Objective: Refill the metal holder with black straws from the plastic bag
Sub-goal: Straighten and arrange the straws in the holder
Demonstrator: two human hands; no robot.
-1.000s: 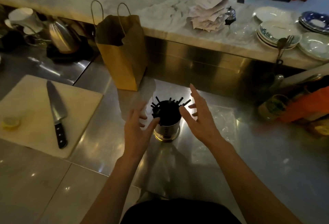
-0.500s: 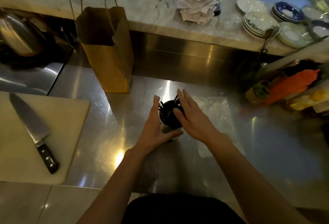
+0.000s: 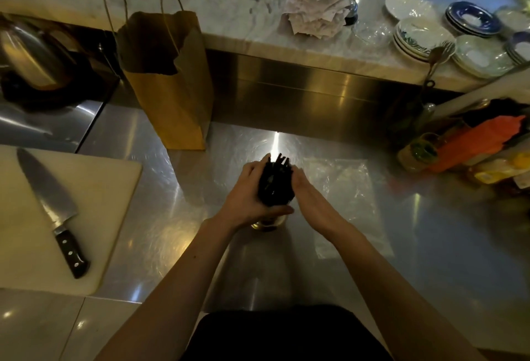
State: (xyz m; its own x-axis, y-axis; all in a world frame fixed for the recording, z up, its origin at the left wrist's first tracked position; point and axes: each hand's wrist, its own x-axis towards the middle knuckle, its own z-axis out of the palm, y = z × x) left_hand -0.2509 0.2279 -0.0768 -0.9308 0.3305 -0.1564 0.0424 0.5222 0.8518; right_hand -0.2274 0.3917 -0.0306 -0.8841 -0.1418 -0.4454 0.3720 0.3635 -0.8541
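Both hands are closing tighter than a moment ago: the left hand [image 3: 248,200] is curling fingers and thumb round the black straws [image 3: 276,186], too many to count, while the right hand [image 3: 314,201] is pressing straight fingers against them. One metal holder [image 3: 269,221] is standing beneath on the steel counter [image 3: 430,246], beside one plastic bag [image 3: 351,197], one paper bag [image 3: 172,97] and one knife [image 3: 50,206].

Single head-worn wide-angle view, forward and steeply down onto the steel counter [image 3: 447,260], close above it.
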